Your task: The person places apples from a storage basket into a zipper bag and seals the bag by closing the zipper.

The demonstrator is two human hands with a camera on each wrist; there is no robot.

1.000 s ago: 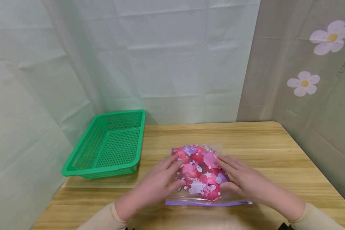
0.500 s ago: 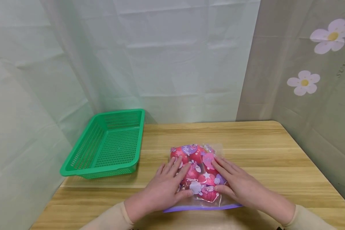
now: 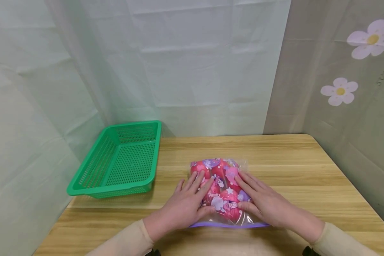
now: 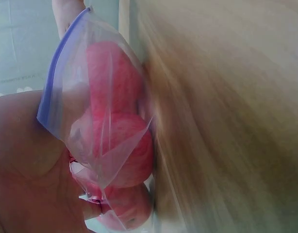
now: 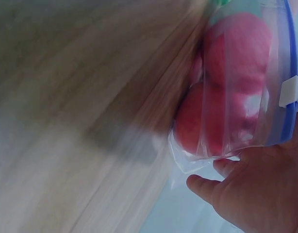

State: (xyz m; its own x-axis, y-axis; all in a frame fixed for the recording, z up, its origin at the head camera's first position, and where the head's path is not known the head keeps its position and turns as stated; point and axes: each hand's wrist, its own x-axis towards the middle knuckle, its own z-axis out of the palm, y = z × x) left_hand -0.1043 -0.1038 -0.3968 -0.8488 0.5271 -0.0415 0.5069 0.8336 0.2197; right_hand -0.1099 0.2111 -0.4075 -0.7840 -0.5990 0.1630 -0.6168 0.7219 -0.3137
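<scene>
A clear zip bag (image 3: 225, 224) with printed pink and purple cartoon figures lies on the table, its purple zip edge towards me. Several red round fruits (image 4: 121, 148), apples by their look, bulge inside it. My left hand (image 3: 185, 206) rests on the bag's left part with fingers spread and straight. On the right side, my right hand (image 3: 268, 202) lies over the bag, fingers extended and thumb apart. In the right wrist view, a white slider (image 5: 290, 92) sits on the zip strip near that hand. The bag's underside is hidden.
A green perforated plastic basket (image 3: 154, 167) stands at the left of the wooden table (image 3: 294, 170). Pale curtains (image 3: 208, 71) hang behind and at the left. Another curtain, printed with white flowers (image 3: 339, 91), borders the right side.
My left hand has moved right, further onto the bag, its fingers more spread. My right hand has shifted slightly left over the bag. The fruits inside have shifted a little.
</scene>
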